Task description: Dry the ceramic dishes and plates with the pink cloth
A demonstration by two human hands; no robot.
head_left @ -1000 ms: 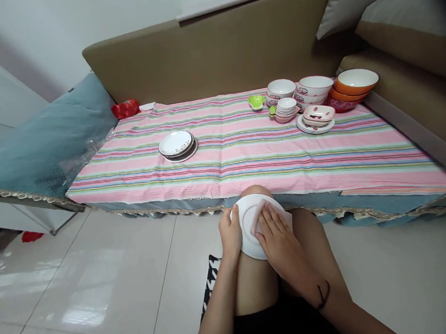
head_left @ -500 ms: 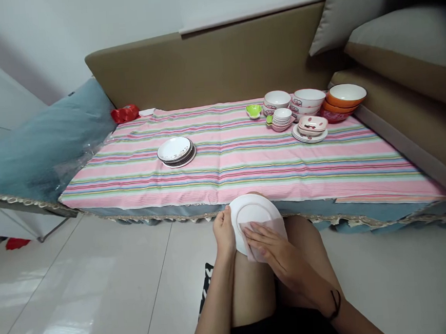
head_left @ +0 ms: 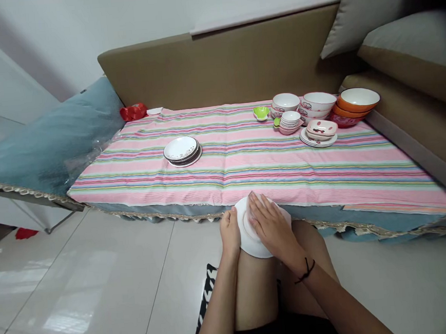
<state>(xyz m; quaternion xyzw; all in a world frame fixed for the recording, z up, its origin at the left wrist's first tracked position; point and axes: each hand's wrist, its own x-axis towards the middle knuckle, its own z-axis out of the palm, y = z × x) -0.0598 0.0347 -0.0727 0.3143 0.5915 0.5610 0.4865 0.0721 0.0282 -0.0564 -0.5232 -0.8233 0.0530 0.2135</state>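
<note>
A white plate (head_left: pixel 252 242) rests on my raised knee, just in front of the striped bed edge. My left hand (head_left: pixel 230 233) grips its left rim, fingers curled round it. My right hand (head_left: pixel 271 225) lies flat on the plate's face, fingers together, pressing a pale pink cloth (head_left: pixel 286 216) whose corner shows at the right. Most of the cloth and the plate's middle are hidden under that hand.
A pink striped cloth (head_left: pixel 245 160) covers the low bed. On it sit a stack of patterned plates (head_left: pixel 181 150) at the left and several bowls and small dishes (head_left: pixel 315 113) at the back right. Tan sofa cushions (head_left: pixel 410 49) rise at the right, a teal pillow (head_left: pixel 51 139) at the left.
My right hand with the cloth has slid from the plate's lower part up over its middle and top. My left hand keeps its hold on the rim.
</note>
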